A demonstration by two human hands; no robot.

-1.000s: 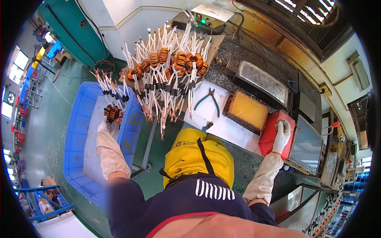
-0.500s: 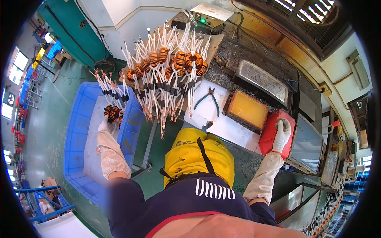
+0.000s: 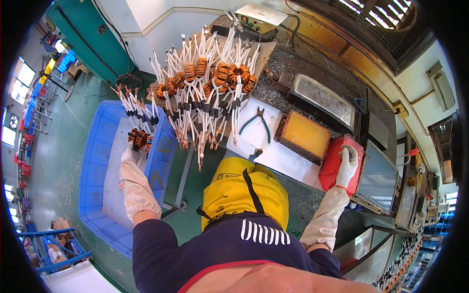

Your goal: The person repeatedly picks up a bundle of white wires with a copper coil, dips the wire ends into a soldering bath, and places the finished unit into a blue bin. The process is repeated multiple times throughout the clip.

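Note:
At the left, copper-wound toroidal coils (image 3: 140,138) with white leads sit at the upper part of a blue plastic crate (image 3: 100,200). My left hand (image 3: 129,153), in a white glove, is closed against these coils; its fingertips are partly hidden behind them. On the right, my gloved right hand (image 3: 347,158) rests at a red box (image 3: 330,168) with its fingers curled. Whatever those fingers may hold cannot be made out. Both forearms wear pale sleeve covers.
More coils (image 3: 222,74) with white leads are heaped on the bench. Green-handled cutters (image 3: 261,124) lie on a white sheet (image 3: 251,149). Beside them stand a tray of amber material (image 3: 307,134), a metal-topped block (image 3: 323,102) and a control box (image 3: 256,23).
The green light on the control box was bright before and is now dim. Both hands and the coils stay where they were.

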